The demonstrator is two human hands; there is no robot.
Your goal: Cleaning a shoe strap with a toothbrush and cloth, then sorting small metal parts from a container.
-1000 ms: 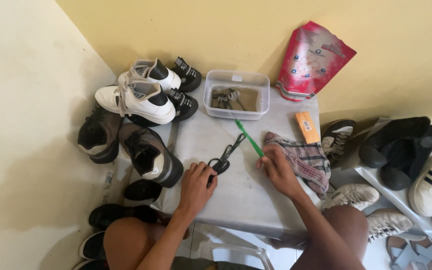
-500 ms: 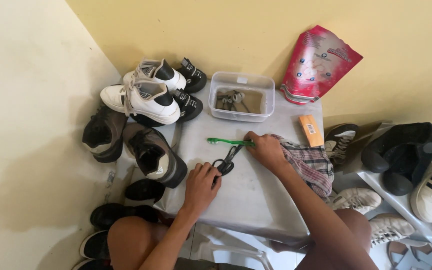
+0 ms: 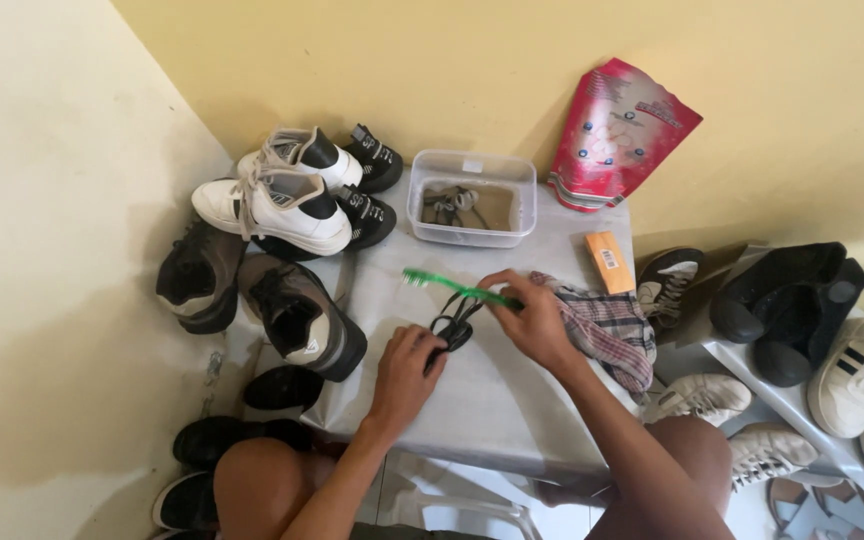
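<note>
Head view: my right hand (image 3: pixel 532 322) grips the green toothbrush (image 3: pixel 457 289) over the black laces (image 3: pixel 452 328).
Its long axis runs left-right across the table (image 3: pixel 512 420), bristles pointing left, away from my knuckles. My left hand (image 3: pixel 407 370) pinches the laces' near end; they lie just below the handle, running away from me.

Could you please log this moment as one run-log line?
left hand: holds black shoelace on table | right hand: holds green toothbrush over shoelace | plastic tub behind
</note>
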